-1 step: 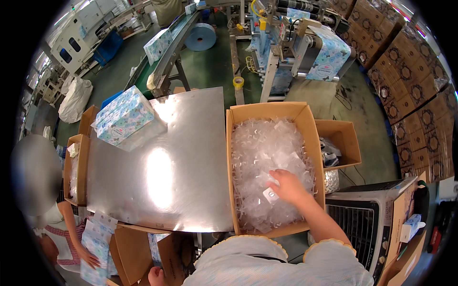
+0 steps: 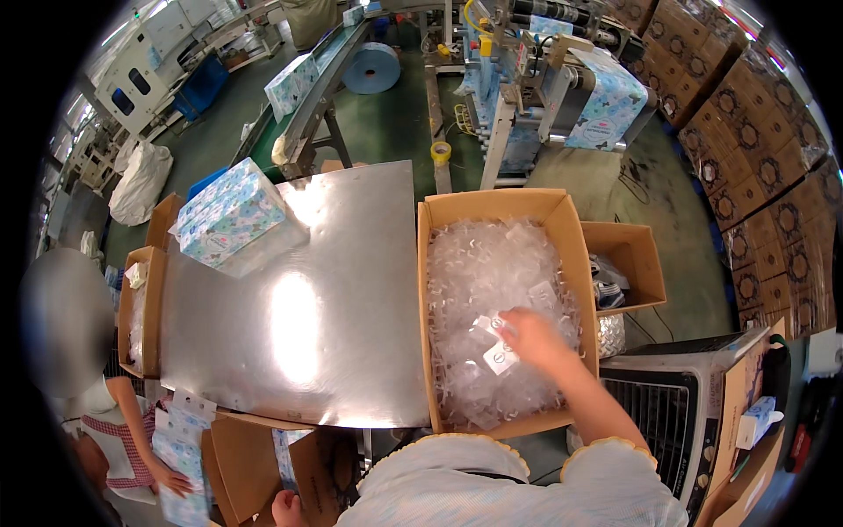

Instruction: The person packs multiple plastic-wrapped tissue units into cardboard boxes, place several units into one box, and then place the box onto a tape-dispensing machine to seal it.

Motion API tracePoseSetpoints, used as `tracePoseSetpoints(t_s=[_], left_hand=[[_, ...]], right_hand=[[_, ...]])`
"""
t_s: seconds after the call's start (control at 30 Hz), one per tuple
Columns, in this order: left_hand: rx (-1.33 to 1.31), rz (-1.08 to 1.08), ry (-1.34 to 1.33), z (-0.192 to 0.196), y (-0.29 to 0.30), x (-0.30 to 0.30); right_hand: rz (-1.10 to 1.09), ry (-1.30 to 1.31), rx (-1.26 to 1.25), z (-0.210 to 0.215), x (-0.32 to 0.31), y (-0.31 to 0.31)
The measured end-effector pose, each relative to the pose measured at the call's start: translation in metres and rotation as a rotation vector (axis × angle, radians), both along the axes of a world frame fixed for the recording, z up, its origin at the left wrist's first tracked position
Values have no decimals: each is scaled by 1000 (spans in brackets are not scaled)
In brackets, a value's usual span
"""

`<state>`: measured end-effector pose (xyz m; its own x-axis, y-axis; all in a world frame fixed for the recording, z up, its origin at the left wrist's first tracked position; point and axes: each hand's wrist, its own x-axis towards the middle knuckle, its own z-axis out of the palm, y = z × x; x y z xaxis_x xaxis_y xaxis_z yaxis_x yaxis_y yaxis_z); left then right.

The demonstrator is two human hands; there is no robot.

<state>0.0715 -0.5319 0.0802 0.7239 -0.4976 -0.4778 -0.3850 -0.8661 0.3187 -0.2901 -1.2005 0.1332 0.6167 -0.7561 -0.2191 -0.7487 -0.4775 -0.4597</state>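
An open cardboard box (image 2: 571,237) full of small clear plastic pieces (image 2: 492,263) stands in front of me. Over the heap is my right hand (image 2: 534,334), blurred, with its fingers pinched on a flat clear plastic piece (image 2: 497,323) bearing a round mark. A similar square piece (image 2: 500,357) sits just below the fingertips; I cannot tell whether it is held too. Low in the picture, my left hand (image 2: 287,508) is curled beside an open carton (image 2: 248,461). Whatever its fingers hold, if anything, is hidden.
A steel table (image 2: 360,290) carries a blue patterned tissue pack (image 2: 233,215). At left, a co-worker's hand (image 2: 171,479) rests on blue patterned packs (image 2: 180,430). A smaller carton (image 2: 645,263) and a grey air cooler (image 2: 663,413) flank my right side. A conveyor (image 2: 329,66) stands beyond.
My right hand has shifted slightly, and a marked plastic piece now shows at its fingertips. The co-worker's hand and pack have moved slightly right. My left hand stays put.
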Motion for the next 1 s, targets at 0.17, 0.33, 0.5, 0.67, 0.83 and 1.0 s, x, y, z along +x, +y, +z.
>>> tracePoseSetpoints(t_s=[0.17, 0.33, 0.5, 0.67, 0.83, 1.0], left_hand=[[35, -80, -76, -27, 49, 8], [-58, 169, -3, 3, 61, -19], [-86, 316, -48, 7, 50, -48], [-183, 417, 3, -5, 36, -60], [-279, 376, 27, -11, 22, -39], [-371, 291, 18, -9, 6, -15]], right_hand=[[-195, -34, -221, -47, 11, -117], [-577, 61, -99, -94, 24, -172], [-312, 63, -94, -162, 25, -150], [-101, -23, 30, -109, 30, -92], [-4, -126, -55, -35, 25, -21], [-85, -154, -229, -14, 10, 38]])
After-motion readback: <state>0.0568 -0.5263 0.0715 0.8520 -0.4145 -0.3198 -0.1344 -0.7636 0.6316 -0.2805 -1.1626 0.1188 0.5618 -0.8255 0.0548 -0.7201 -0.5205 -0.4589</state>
